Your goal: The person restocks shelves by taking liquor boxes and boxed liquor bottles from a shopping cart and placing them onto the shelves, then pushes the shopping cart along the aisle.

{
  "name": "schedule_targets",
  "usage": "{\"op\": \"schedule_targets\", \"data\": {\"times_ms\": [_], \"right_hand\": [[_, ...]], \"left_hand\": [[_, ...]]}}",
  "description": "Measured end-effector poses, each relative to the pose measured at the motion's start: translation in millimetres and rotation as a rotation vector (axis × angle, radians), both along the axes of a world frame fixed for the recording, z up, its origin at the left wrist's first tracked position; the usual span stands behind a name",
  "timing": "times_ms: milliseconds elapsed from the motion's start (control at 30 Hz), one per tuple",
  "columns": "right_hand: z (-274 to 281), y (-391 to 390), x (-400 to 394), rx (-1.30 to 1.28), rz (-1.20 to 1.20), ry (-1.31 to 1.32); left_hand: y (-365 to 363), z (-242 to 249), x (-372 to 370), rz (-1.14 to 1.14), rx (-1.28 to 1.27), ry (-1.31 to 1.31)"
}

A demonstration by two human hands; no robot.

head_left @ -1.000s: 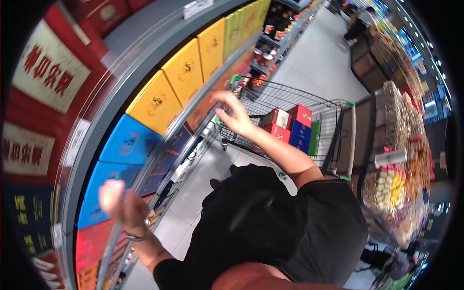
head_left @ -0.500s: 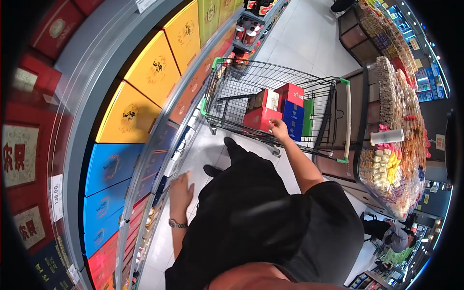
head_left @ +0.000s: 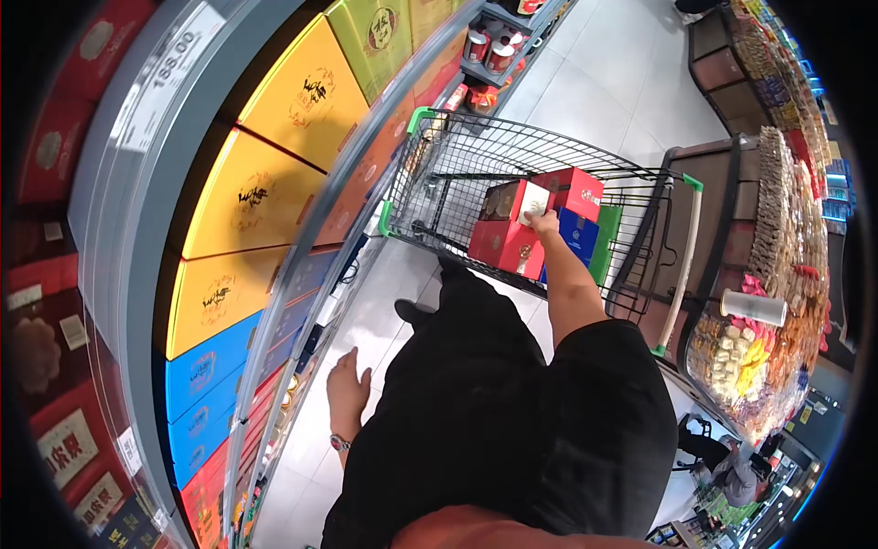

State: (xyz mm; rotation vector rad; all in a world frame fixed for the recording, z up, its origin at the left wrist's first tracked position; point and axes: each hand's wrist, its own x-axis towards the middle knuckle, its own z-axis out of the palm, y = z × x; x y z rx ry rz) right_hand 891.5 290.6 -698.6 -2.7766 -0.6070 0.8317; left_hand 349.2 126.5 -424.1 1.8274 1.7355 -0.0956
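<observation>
My right hand (head_left: 541, 221) reaches into the shopping cart (head_left: 457, 135) and touches the pale end of a dark and red box (head_left: 512, 203). Whether its fingers grip the box is hard to make out. Below that box lies a red box (head_left: 506, 249); a second red box (head_left: 578, 190) and a blue box (head_left: 576, 233) sit beside it, with a green panel (head_left: 604, 243) behind. Near the shelf my left hand (head_left: 347, 392) hangs with its fingers apart, holding nothing, a watch on its wrist.
Shelves on the left hold yellow boxes (head_left: 240, 196), blue boxes (head_left: 203, 371) and red boxes. Packaged goods (head_left: 786, 302) fill a display on the right, with a white cylinder (head_left: 754, 308) on it. Another person (head_left: 736, 478) is at the lower right.
My right hand has moved from the front of the lower red box up to the pale end of the upper box. My left hand has dropped lower. The view has shifted, and more shelf shows.
</observation>
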Motion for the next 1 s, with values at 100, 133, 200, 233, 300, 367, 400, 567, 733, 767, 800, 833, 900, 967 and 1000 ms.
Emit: {"op": "schedule_targets", "data": {"times_ms": [100, 133, 200, 233, 300, 367, 400, 567, 733, 767, 800, 833, 900, 967, 1000], "right_hand": [[41.9, 30.3, -20.5, -0.18, -0.038, 0.065], [45.1, 38.7, -23.3, -0.249, -0.061, 0.088], [26.4, 48.4, -10.5, -0.256, -0.123, 0.154], [20.9, 52.6, -7.4, -0.3, -0.094, 0.158], [13.5, 58.5, -0.8, -0.341, -0.053, 0.178], [-5.3, 56.1, 4.4, -0.295, -0.107, 0.11], [-9.0, 55.4, 5.9, -0.244, -0.162, 0.042], [8.7, 51.3, 15.1, -0.267, -0.18, 0.163], [52.5, 62.5, -23.0, -0.308, -0.151, -0.026], [56.5, 65.3, -28.9, -0.302, -0.145, -0.057], [56.9, 66.9, -31.8, -0.296, -0.139, -0.086], [40.3, 65.3, -29.6, -0.25, -0.152, -0.068], [44.7, 69.2, -44.4, -0.245, -0.144, -0.049], [62.0, 76.0, -68.0, -0.265, -0.098, -0.032], [61.2, 75.4, -71.4, -0.26, -0.093, -0.028]], "left_hand": [[6.3, 8.6, 26.9, 0.052, -0.095, -0.009], [6.1, 7.5, 32.3, 0.061, -0.101, -0.019], [6.6, 1.5, 39.2, 0.068, -0.137, -0.026], [7.0, -0.9, 41.7, 0.069, -0.138, -0.035], [7.8, -3.6, 46.0, 0.071, -0.145, -0.044], [9.5, -6.1, 48.7, 0.101, -0.153, -0.041], [9.2, -8.9, 48.1, 0.104, -0.154, -0.043], [13.1, -16.7, 45.4, 0.119, -0.148, -0.048], [23.2, -19.0, 41.8, 0.112, -0.17, -0.044], [24.3, -20.0, 40.5, 0.111, -0.167, -0.043], [25.1, -20.0, 39.9, 0.106, -0.17, -0.041], [25.6, -19.5, 39.3, 0.103, -0.162, -0.042], [27.4, -19.0, 38.2, 0.097, -0.149, -0.038], [26.9, -18.7, 37.2, 0.08, -0.167, -0.03], [27.1, -18.3, 36.1, 0.084, -0.161, -0.027]]}}
